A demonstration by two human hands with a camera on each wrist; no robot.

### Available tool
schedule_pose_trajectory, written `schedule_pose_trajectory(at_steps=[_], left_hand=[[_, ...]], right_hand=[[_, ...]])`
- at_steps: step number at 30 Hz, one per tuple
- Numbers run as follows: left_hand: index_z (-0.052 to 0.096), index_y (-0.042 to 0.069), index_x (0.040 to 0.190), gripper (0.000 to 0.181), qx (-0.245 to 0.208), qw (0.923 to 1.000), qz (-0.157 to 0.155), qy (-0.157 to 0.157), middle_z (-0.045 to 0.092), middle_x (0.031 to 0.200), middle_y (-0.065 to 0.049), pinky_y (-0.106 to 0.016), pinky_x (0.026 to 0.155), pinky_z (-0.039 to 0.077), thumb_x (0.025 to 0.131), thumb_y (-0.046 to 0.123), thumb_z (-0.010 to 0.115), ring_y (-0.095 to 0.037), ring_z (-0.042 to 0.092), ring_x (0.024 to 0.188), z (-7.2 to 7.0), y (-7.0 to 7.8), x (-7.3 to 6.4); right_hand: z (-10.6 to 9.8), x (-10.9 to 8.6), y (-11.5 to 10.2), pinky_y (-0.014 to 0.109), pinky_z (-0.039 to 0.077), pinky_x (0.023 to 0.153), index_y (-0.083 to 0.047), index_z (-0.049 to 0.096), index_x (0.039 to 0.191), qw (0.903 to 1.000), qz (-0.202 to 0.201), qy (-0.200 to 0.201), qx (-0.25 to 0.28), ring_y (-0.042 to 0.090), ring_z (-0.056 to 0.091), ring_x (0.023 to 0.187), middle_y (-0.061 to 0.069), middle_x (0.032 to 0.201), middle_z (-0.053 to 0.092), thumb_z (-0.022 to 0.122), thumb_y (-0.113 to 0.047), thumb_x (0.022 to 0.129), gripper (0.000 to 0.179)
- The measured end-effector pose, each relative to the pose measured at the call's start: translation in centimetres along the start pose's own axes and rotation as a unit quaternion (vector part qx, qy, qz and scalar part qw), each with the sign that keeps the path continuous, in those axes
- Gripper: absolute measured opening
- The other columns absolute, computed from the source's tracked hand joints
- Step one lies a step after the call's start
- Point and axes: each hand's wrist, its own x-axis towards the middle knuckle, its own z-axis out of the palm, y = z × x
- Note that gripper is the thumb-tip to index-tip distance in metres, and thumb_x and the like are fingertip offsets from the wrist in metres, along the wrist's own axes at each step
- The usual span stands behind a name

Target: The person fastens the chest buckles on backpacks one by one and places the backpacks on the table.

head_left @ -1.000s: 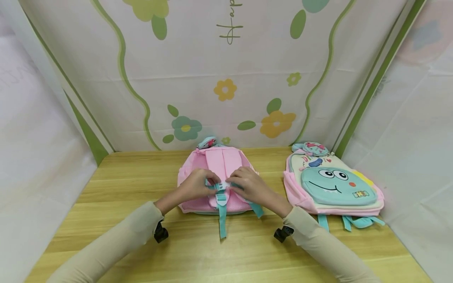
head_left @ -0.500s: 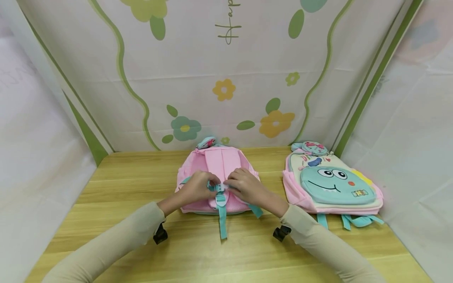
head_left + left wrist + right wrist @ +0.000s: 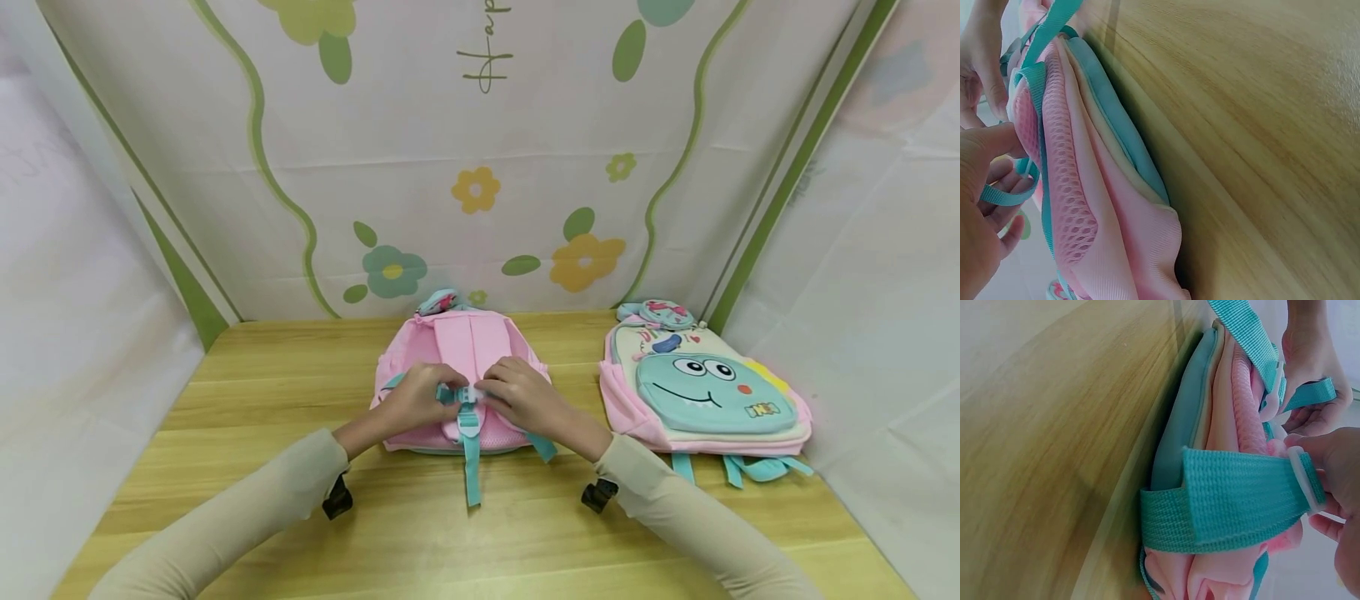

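A pink backpack (image 3: 459, 337) lies with its padded back facing up and its teal straps toward me. Over its middle, my left hand (image 3: 422, 395) pinches a side-release buckle (image 3: 470, 394) by its teal webbing end. My right hand (image 3: 519, 393) pinches the buckle's white end from the other side, so the two halves sit together between my fingertips. Teal webbing (image 3: 1007, 196) loops through the left fingers in the left wrist view. In the right wrist view, a wide teal strap (image 3: 1241, 497) runs through a white slider (image 3: 1304, 478) beside the right fingers.
A second backpack (image 3: 716, 396), with a smiling cartoon face, lies at the right of the wooden table (image 3: 465, 550). A loose teal strap end (image 3: 472, 471) hangs toward me. A flowered cloth backdrop (image 3: 480, 125) stands behind.
The hands have drawn slightly closer, and the buckle halves have come together between the fingertips. Both backpacks stay where they were.
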Motion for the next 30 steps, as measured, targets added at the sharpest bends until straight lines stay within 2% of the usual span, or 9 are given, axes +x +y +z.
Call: schedule_pose_trajectory(at_steps=[4, 8, 13, 17, 25, 30], left_hand=[[0.077, 0.004, 0.107, 0.028, 0.022, 0.9993, 0.025, 0.017, 0.078, 0.100, -0.005, -0.036, 0.088, 0.059, 0.079, 0.007, 0.081, -0.017, 0.072, 0.094, 0.2, -0.2, 0.0], [0.077, 0.005, 0.106, 0.030, 0.060, 0.9958, 0.053, 0.044, 0.078, 0.102, -0.005, -0.043, 0.098, 0.053, 0.077, 0.010, 0.083, -0.019, 0.072, 0.098, 0.3, -0.2, 0.0], [0.078, 0.006, 0.106, 0.032, 0.089, 0.9901, 0.081, 0.072, 0.077, 0.104, -0.005, -0.043, 0.099, 0.051, 0.075, 0.009, 0.084, -0.023, 0.069, 0.102, 0.3, -0.1, -0.1], [0.077, 0.006, 0.106, 0.032, 0.115, 0.9829, 0.112, 0.090, 0.075, 0.103, -0.005, -0.042, 0.097, 0.051, 0.075, 0.009, 0.083, -0.024, 0.067, 0.102, 0.3, 0.0, 0.1], [0.076, 0.006, 0.105, 0.033, 0.159, 0.9651, 0.170, 0.120, 0.073, 0.099, -0.004, -0.049, 0.101, 0.049, 0.074, 0.011, 0.083, -0.021, 0.068, 0.096, 0.5, -0.3, 0.5], [0.075, 0.004, 0.106, 0.034, 0.157, 0.9592, 0.196, 0.130, 0.072, 0.098, -0.005, -0.047, 0.100, 0.050, 0.073, 0.010, 0.083, -0.021, 0.066, 0.094, 0.6, -0.3, 0.8]], right_hand=[[0.2, -0.2, 0.1, 0.036, 0.053, 0.090, -0.005, 0.079, 0.104, 0.9999, -0.001, 0.016, -0.004, 0.020, 0.064, 0.094, 0.004, 0.097, 0.071, 0.083, -0.010, 0.084, 0.021], [0.5, -0.4, 0.2, 0.038, 0.052, 0.092, -0.007, 0.079, 0.105, 0.9985, -0.013, 0.036, -0.041, 0.020, 0.065, 0.095, 0.002, 0.097, 0.071, 0.083, -0.014, 0.084, 0.022], [0.9, -0.7, 0.4, 0.039, 0.051, 0.088, -0.009, 0.079, 0.104, 0.9929, -0.035, 0.067, -0.091, 0.020, 0.066, 0.093, 0.001, 0.097, 0.074, 0.085, -0.019, 0.082, 0.024], [1.0, -0.9, 0.6, 0.040, 0.051, 0.089, -0.010, 0.079, 0.104, 0.9894, -0.042, 0.083, -0.112, 0.021, 0.066, 0.094, 0.000, 0.097, 0.075, 0.085, -0.020, 0.081, 0.026], [1.0, -1.1, 0.8, 0.037, 0.054, 0.090, -0.005, 0.075, 0.106, 0.9921, -0.039, 0.096, -0.071, 0.023, 0.065, 0.096, 0.005, 0.100, 0.072, 0.084, -0.013, 0.082, 0.027], [1.0, -1.3, 0.9, 0.039, 0.052, 0.088, -0.005, 0.074, 0.107, 0.9924, -0.031, 0.102, -0.063, 0.024, 0.064, 0.096, 0.005, 0.101, 0.072, 0.084, -0.011, 0.081, 0.029]])
